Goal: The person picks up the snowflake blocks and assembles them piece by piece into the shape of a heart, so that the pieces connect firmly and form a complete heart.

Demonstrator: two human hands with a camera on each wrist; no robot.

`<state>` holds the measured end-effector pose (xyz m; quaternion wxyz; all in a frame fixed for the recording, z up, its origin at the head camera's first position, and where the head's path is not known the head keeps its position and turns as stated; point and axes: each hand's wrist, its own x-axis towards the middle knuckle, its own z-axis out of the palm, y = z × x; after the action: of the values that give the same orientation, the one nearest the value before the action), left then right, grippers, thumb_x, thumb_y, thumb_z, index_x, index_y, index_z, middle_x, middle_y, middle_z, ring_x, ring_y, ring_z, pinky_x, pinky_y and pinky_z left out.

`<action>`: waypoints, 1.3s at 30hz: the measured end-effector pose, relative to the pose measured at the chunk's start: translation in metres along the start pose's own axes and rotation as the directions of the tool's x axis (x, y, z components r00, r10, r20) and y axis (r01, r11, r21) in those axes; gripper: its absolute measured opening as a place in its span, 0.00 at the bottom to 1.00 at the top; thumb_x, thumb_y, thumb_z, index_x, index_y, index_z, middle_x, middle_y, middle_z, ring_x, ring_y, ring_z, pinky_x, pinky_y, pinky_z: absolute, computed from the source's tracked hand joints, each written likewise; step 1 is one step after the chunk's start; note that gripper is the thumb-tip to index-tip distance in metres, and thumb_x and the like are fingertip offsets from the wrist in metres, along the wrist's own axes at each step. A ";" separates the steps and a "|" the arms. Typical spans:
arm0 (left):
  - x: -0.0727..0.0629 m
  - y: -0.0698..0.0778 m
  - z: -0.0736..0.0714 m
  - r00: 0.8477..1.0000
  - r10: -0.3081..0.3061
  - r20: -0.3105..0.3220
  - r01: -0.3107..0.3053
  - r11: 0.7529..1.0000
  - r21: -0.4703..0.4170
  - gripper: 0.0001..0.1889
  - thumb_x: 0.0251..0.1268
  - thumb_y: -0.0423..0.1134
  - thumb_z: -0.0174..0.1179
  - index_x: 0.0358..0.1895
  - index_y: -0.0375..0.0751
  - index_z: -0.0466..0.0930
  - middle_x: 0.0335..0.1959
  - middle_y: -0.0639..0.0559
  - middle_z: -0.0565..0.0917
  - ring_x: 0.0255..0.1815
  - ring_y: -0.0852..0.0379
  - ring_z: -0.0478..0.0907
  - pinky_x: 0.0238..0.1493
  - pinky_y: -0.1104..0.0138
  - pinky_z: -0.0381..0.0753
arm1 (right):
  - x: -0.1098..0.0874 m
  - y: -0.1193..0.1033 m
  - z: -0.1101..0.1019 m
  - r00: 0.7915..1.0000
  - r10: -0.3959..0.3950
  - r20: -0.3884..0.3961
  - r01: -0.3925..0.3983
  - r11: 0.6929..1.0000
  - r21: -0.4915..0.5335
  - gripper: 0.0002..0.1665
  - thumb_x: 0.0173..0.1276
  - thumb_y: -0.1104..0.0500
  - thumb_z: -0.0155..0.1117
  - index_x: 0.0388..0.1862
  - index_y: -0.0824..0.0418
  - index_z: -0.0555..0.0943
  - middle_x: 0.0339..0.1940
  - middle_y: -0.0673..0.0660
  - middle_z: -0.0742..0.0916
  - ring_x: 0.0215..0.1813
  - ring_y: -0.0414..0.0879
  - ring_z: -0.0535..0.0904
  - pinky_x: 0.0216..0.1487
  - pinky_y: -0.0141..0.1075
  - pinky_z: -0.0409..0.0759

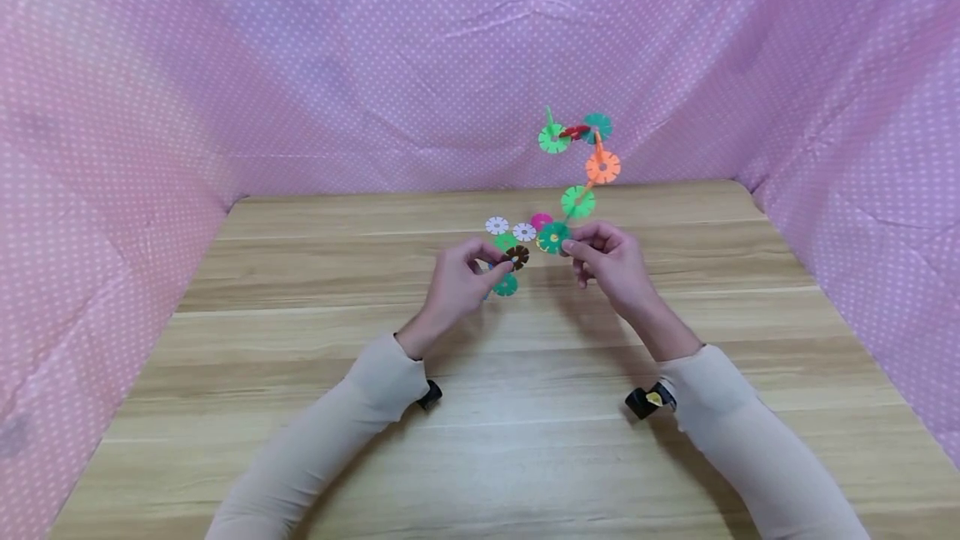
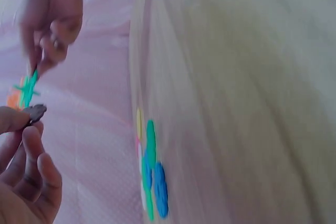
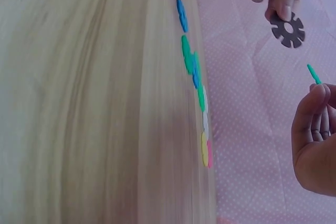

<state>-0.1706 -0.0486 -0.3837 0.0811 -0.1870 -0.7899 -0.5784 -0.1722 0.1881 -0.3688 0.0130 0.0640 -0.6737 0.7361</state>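
Note:
My left hand [image 1: 461, 280] pinches a dark brown notched disc [image 1: 517, 257] between thumb and fingers, held up above the table; the right wrist view shows the brown disc [image 3: 288, 30] whole, with its round centre hole. My right hand [image 1: 611, 263] pinches a teal notched disc [image 1: 553, 237], the near end of a chain of interlocked discs. From there the chain rises through a light green disc [image 1: 578, 202], an orange disc [image 1: 603, 167], another teal disc [image 1: 597, 127] and a red disc [image 1: 575, 132] to a light green end disc [image 1: 553, 139]. A gap separates the brown disc from the teal one.
Loose discs lie on the wooden table [image 1: 337, 273] beneath the hands: white discs [image 1: 497, 226], a pink disc [image 1: 542, 222], a yellow disc [image 3: 205, 149], blue discs [image 2: 161, 190] and several green ones. A pink dotted cloth [image 1: 480, 65] hangs behind and at both sides.

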 end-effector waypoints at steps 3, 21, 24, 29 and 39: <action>-0.005 0.004 0.007 0.999 0.037 -0.013 -0.037 0.999 -0.012 0.04 0.62 0.31 0.71 0.33 0.39 0.84 0.29 0.52 0.85 0.14 0.59 0.67 0.15 0.71 0.66 | -0.001 -0.001 0.004 1.000 0.010 -0.009 -0.010 1.000 0.016 0.04 0.68 0.69 0.67 0.39 0.69 0.80 0.28 0.53 0.87 0.22 0.43 0.74 0.19 0.30 0.76; -0.009 0.010 0.028 0.954 0.281 -0.103 -0.251 0.940 0.232 0.05 0.59 0.27 0.68 0.31 0.39 0.81 0.27 0.51 0.82 0.21 0.61 0.72 0.23 0.71 0.75 | -0.005 -0.006 0.018 1.000 0.024 0.014 -0.025 0.995 0.099 0.05 0.71 0.72 0.61 0.35 0.65 0.78 0.28 0.54 0.87 0.21 0.43 0.73 0.18 0.30 0.74; -0.009 0.012 0.028 0.947 0.306 -0.100 -0.271 0.926 0.263 0.04 0.60 0.27 0.68 0.31 0.38 0.82 0.27 0.51 0.83 0.22 0.59 0.73 0.24 0.71 0.75 | -0.004 -0.006 0.019 0.999 0.028 0.020 -0.030 0.994 0.110 0.04 0.71 0.72 0.62 0.36 0.65 0.78 0.28 0.54 0.87 0.21 0.43 0.73 0.18 0.30 0.74; -0.009 0.014 0.027 0.942 0.323 -0.093 -0.286 0.915 0.286 0.04 0.62 0.28 0.68 0.31 0.39 0.84 0.28 0.50 0.84 0.23 0.57 0.75 0.24 0.71 0.75 | -0.003 -0.007 0.020 0.999 0.037 0.022 -0.040 0.992 0.124 0.04 0.71 0.74 0.59 0.36 0.67 0.77 0.27 0.53 0.86 0.20 0.41 0.71 0.18 0.29 0.73; -0.007 0.013 0.030 0.925 0.360 -0.121 -0.315 0.906 0.283 0.04 0.61 0.28 0.68 0.29 0.38 0.84 0.25 0.51 0.83 0.23 0.58 0.73 0.23 0.70 0.71 | -0.002 -0.009 0.022 0.998 0.058 0.031 -0.062 0.982 0.179 0.04 0.70 0.75 0.58 0.35 0.70 0.75 0.25 0.53 0.86 0.18 0.39 0.65 0.17 0.28 0.69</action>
<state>-0.1562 -0.0188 -0.3839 0.2711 -0.2589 -0.8041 -0.4614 -0.1680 0.1674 -0.3587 -0.0237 0.0541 -0.6062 0.7931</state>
